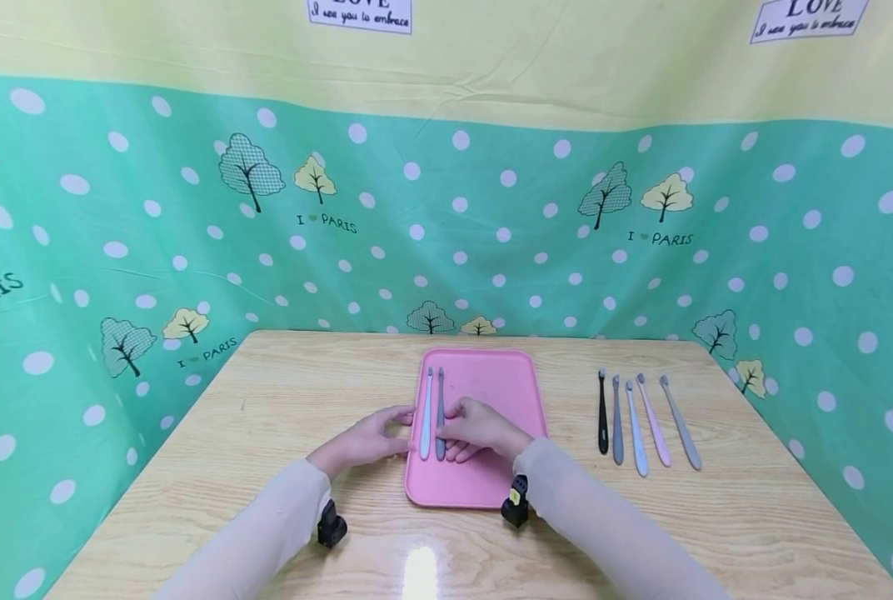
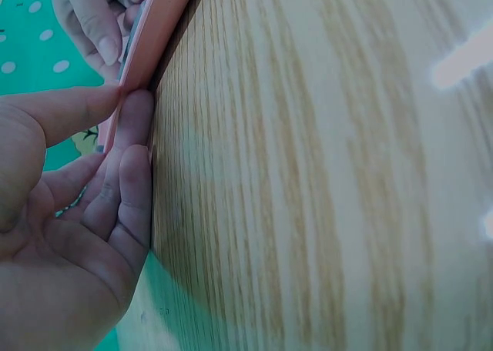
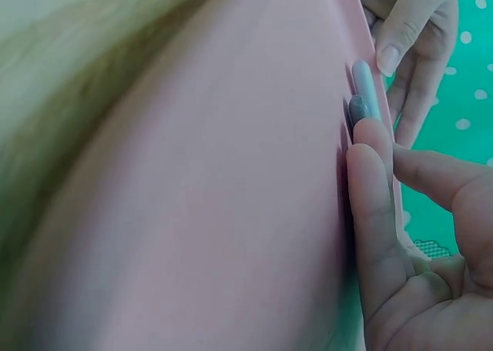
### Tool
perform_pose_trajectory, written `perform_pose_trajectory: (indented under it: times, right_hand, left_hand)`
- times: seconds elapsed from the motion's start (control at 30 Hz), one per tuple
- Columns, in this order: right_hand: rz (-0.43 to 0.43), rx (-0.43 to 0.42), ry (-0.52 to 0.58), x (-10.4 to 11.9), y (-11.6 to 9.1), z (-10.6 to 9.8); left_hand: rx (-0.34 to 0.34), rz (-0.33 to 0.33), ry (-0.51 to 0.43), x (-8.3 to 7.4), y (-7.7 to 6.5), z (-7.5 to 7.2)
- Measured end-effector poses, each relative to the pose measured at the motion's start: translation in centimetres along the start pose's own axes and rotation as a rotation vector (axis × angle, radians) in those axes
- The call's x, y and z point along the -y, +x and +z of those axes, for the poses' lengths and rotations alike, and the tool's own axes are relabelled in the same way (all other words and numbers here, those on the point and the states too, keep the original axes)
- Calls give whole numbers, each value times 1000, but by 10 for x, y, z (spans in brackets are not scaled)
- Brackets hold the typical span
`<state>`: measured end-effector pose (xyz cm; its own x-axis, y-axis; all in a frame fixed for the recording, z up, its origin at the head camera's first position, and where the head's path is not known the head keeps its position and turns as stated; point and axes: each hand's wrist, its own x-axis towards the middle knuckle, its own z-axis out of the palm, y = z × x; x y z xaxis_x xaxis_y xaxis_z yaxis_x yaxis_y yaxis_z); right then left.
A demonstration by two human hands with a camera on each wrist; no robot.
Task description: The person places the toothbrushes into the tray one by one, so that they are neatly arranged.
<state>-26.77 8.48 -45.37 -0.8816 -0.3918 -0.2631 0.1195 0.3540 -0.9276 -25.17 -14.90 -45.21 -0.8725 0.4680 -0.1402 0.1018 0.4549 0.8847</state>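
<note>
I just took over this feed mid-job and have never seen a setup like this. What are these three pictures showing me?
There is no machine here: you see a person's bare left hand and right hand. The head picture comes from a camera worn on the head, looking forward and down. The other two come from cameras on the wrists, each looking closely at its own hand's work.

On the wooden table lies a pink tray with a light blue toothbrush and a grey toothbrush side by side. To the tray's right lie five more toothbrushes.

The left hand grips the tray's left rim; the right hand appears to pinch the grey toothbrush's handle.
</note>
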Motion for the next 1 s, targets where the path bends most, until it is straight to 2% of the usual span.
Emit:
perform_pose_trajectory:
  times: [0.6, 1.0]
  right_hand:
    - [-4, 30, 7, 2, -14, -15]
    - [-2, 17, -5, -3, -29, -40]
  left_hand:
    - [2, 2, -6, 0, 0, 0]
    - [-6, -7, 24, 3, 1, 1]
